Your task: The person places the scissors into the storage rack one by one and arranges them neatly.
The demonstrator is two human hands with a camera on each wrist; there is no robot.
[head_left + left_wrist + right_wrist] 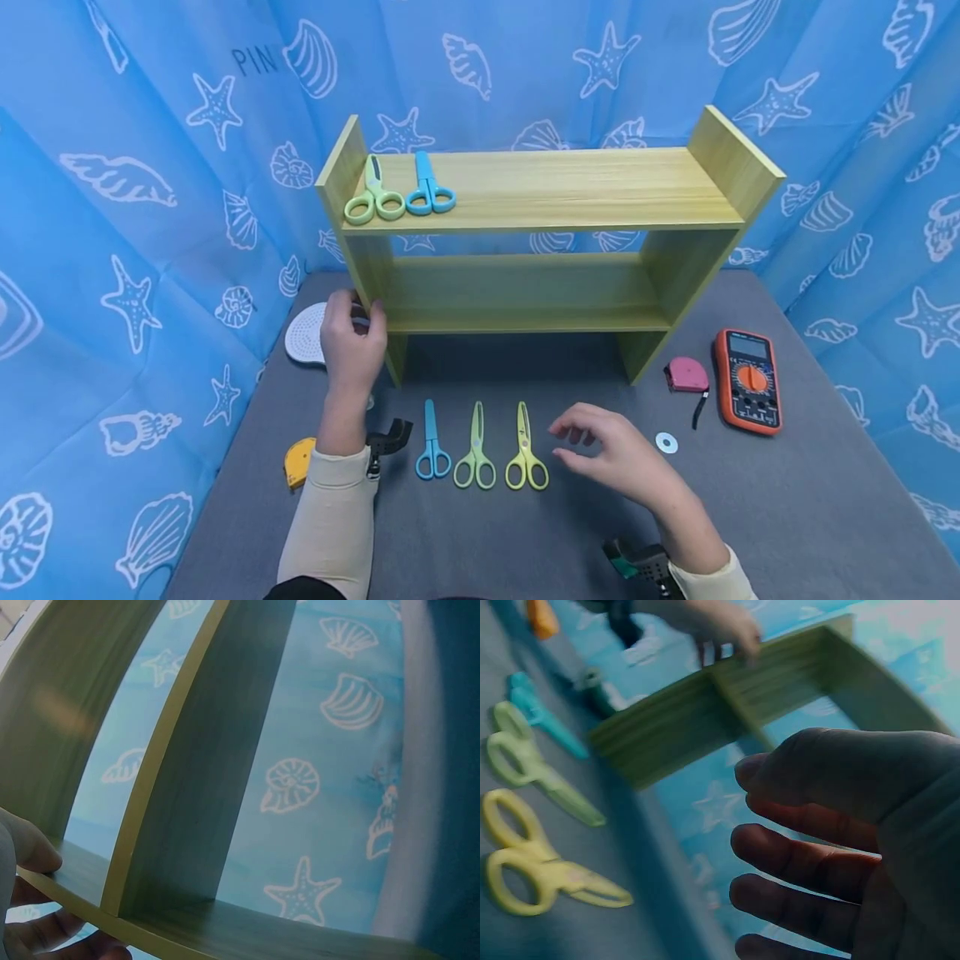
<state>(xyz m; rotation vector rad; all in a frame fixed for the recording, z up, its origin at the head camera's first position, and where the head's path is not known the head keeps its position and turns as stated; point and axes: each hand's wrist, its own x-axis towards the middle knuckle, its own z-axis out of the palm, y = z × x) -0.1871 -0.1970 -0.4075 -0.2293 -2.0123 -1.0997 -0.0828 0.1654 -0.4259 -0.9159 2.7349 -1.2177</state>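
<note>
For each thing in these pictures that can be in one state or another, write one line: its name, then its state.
Left hand: grips the shelf unit's left side panel.
Right hand: empty, fingers relaxed, above the table.
Shelf unit: upright.
Green scissors on top shelf: closed.
Blue scissors on top shelf: closed.
Three scissors on the table, blue, green, yellow: closed, flat.
Multimeter: face up, screen blank.

The right hand (855, 847) fills the lower right, its fingers (795, 851) loosely spread and holding nothing. On the grey tabletop (622, 930) at the left lie three pairs of scissors: yellow scissors (536, 874) nearest, green scissors (536, 772) beside them, and blue scissors (540, 712) beyond (all somewhat blurred). The wooden shelf (727, 712) stands behind, and the left hand (712, 626) grips its edge at the top.
</note>
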